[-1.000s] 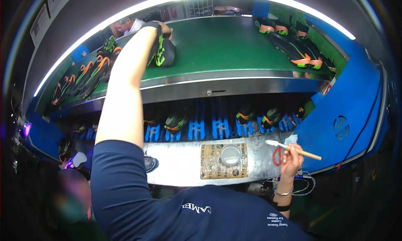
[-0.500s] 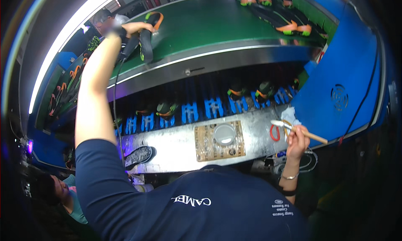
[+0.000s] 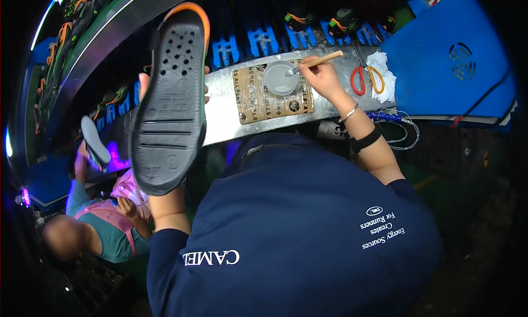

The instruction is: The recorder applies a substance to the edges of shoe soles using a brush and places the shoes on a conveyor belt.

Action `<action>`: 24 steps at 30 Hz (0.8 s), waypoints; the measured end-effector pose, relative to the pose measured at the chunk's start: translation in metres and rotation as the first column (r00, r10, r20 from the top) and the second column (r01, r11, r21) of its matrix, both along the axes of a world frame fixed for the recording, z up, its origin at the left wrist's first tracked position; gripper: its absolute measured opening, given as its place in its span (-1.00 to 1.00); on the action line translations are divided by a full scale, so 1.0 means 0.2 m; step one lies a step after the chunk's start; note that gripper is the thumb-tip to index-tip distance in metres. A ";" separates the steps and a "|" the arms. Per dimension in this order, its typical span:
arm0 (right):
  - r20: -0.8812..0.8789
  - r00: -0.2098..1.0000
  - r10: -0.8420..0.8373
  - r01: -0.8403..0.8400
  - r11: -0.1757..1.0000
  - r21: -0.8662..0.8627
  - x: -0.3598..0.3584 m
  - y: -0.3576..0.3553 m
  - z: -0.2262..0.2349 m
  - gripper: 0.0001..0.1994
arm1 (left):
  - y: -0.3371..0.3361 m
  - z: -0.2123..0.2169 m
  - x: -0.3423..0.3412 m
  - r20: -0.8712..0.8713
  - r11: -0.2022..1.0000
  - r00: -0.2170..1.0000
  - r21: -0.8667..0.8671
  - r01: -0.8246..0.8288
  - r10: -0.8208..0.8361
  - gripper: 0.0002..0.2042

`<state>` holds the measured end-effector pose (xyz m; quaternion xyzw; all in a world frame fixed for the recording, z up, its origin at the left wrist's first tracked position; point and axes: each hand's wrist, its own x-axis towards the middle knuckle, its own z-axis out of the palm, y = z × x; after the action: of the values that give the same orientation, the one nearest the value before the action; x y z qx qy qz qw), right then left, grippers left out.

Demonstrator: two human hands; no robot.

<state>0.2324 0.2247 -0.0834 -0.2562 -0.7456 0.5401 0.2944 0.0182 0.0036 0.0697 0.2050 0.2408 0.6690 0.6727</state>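
My left hand (image 3: pixel 144 85) grips a black shoe sole (image 3: pixel 168 110) with an orange rim at its heel end. The sole is held up close in front of me, its face with round holes and cross grooves turned toward me. It hides most of that hand; only fingertips show at both edges. Between the closed fingers of my right hand (image 3: pixel 322 77) is a brush (image 3: pixel 325 59) with a pale wooden handle. Its bristle end is inside a round bowl (image 3: pixel 281 88) of greyish, clear-looking contents. The bowl stands on a piece of printed brown cardboard (image 3: pixel 250 109).
Red-handled scissors (image 3: pixel 358 81), a yellow loop (image 3: pixel 377 80) and crumpled white paper (image 3: pixel 388 77) lie right of the bowl on the metal ledge (image 3: pixel 223 119). Blue clamps (image 3: pixel 263 41) line its far side. At left, a person (image 3: pixel 110 229) holds another sole (image 3: pixel 94 140).
My left arm has come back from the green belt, and the sole is now close before me. The brush in my right hand has moved left into the bowl. The view has tilted down.
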 end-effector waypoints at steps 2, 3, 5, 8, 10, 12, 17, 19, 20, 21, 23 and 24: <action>0.102 0.995 -0.021 0.016 0.999 0.045 -0.05 0.00 -0.05 -0.87 | -0.06 -0.13 0.03 0.062 0.989 0.989 -0.070 -0.132 0.136 -0.20; 0.106 0.994 -0.024 0.012 0.994 0.112 -0.06 -0.01 -0.07 -0.85 | -0.07 -0.17 0.02 0.027 0.981 0.981 -0.045 -0.191 0.192 -0.21; 0.118 0.993 -0.005 -0.010 0.992 0.126 -0.08 -0.01 -0.10 -0.85 | -0.08 -0.23 0.00 0.114 0.988 0.983 -0.070 -0.134 0.142 -0.22; 0.161 0.987 -0.008 -0.009 0.995 0.104 -0.06 0.00 -0.12 -0.85 | -0.09 -0.24 -0.03 0.185 0.992 0.982 -0.123 -0.015 0.038 -0.27; 0.135 0.991 -0.017 0.006 0.996 0.085 -0.02 0.00 -0.11 -0.85 | -0.08 -0.21 -0.01 0.282 0.987 0.959 -0.157 0.040 0.006 -0.28; 0.199 0.979 -0.034 0.019 0.997 0.079 0.01 0.00 -0.10 -0.87 | -0.08 -0.16 0.02 0.121 0.906 0.967 -0.392 -0.160 0.223 -0.45; 0.032 0.998 -0.046 0.048 0.995 -0.084 0.01 -0.02 0.04 -0.90 | -0.02 -0.03 0.09 -0.024 0.874 0.966 -0.422 -0.242 0.256 -0.49; -0.047 0.991 -0.125 0.111 0.967 -0.230 0.00 -0.02 0.17 -0.91 | 0.02 0.00 0.08 -0.062 0.872 0.966 -0.418 -0.254 0.252 -0.51; -0.173 0.983 -0.053 0.029 0.990 -0.135 0.01 -0.02 0.25 -0.92 | 0.03 0.01 0.08 -0.073 0.871 0.966 -0.420 -0.256 0.248 -0.52; -0.262 0.964 -0.033 -0.007 0.989 -0.148 0.01 -0.02 0.33 -0.93 | 0.04 0.02 0.09 -0.081 0.869 0.965 -0.422 -0.259 0.248 -0.52; -0.381 0.924 0.002 -0.059 0.989 -0.136 -0.01 -0.05 0.46 -0.93 | 0.04 0.03 0.09 -0.094 0.864 0.964 -0.428 -0.264 0.248 -0.54; -0.392 0.919 0.027 -0.078 0.990 -0.116 -0.03 -0.06 0.51 -0.93 | 0.04 0.03 0.10 -0.099 0.863 0.964 -0.430 -0.264 0.246 -0.55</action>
<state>0.2262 0.2125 0.0181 -0.1420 -0.6423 0.6350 0.4050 0.0376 0.0122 0.0761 0.0278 0.4243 0.6759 0.6019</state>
